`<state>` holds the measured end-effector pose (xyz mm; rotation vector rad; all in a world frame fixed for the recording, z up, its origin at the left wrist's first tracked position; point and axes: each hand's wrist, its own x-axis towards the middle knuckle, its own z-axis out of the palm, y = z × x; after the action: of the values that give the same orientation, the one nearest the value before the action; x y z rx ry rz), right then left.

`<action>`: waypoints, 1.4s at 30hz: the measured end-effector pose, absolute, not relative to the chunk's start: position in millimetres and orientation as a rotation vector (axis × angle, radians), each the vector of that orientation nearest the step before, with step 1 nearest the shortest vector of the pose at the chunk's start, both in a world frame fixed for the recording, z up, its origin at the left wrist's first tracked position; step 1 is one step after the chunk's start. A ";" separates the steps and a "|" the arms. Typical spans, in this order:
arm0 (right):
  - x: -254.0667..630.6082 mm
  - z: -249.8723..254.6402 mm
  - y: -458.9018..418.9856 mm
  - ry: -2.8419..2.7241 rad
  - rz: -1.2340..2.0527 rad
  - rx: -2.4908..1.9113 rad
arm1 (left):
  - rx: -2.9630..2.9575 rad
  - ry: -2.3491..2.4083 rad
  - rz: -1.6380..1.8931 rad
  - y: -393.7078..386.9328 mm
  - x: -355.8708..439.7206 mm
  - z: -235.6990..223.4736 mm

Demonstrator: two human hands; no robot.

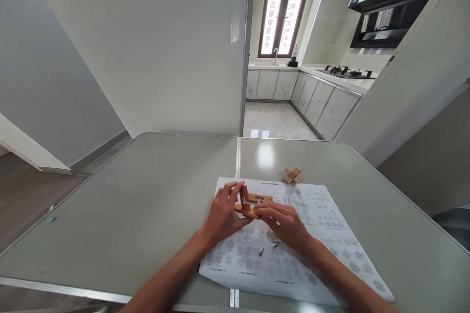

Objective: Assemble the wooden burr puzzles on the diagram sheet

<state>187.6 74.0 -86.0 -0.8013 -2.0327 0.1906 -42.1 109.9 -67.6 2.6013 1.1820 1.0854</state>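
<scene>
Both hands are at work over a printed instruction sheet (pixel 301 259), which lies askew on a grey folding table (pixel 147 215), across its central metal seam (pixel 238 156). The left hand (pixel 222 212) is closed about the left side of a small wooden puzzle assembly (pixel 245 211), its fingertips at the top of an upright wooden piece and its thumb stretched along underneath, near the sheet. The right hand (pixel 283 220) pinches the right end of the assembly's low bar between its bent fingers and its thumb, the thumb being mostly hidden. The assembly is just above the upper left part of the sheet, between the two hands; whether its base touches the paper cannot be told. Just behind it is a flat wooden piece with a slot (pixel 261 198), and I cannot tell if it is joined to the rest. A cross-shaped wooden puzzle (pixel 292 175) stands by the far edge of the sheet, beyond the right hand. The sheet bears rows of small line diagrams, with two dark scribbles near its middle. A small green object (pixel 52 219) lies near the table's left edge. Through a doorway beyond are kitchen cabinets (pixel 323 102), a gas hob (pixel 345 72) and a window (pixel 285 10).
</scene>
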 end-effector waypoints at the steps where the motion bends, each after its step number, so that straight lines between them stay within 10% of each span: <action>1: 187.6 -86.0 74.2 -2.031 0.189 -0.795 | 2.608 1.186 1.084 109.7 -42.1 -67.3; 42: 174.2 -73.2 70.0 -2.021 0.124 -0.753 | 2.587 1.097 1.130 116.0 -53.4 -55.7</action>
<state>174.2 70.0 -73.2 -0.7531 -2.0210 0.1240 -53.4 116.0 -55.7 2.5874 1.0970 1.1299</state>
